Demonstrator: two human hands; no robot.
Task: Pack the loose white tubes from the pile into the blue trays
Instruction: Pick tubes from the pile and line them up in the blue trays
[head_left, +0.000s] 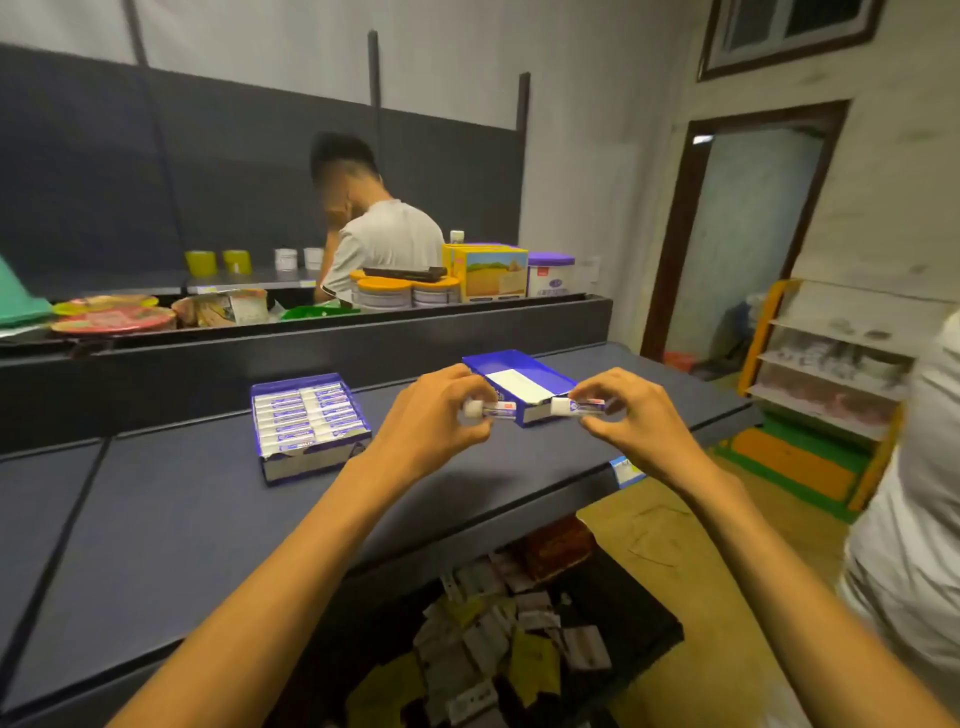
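Here, left hand (441, 410) pinches white-capped tube (491, 409); right hand (631, 410) pinches another tube (576, 406).

Looked like a small shop: stocked tins (397, 293) and boxes (496, 273) on shelving beyond the hands, goods rack (826, 364) off right.

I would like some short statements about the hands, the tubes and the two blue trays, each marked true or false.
1. Each hand holds one small white tube. True: left hand holds the left tube, right hand the right tube.
2. The blue cardboard tray on the left is empty. False: rows of tubes fill it.
3. The blue cardboard tray on the right is packed full. False: its floor shows, mostly bare.
4. Both trays stand on the dark blue shelf. True.
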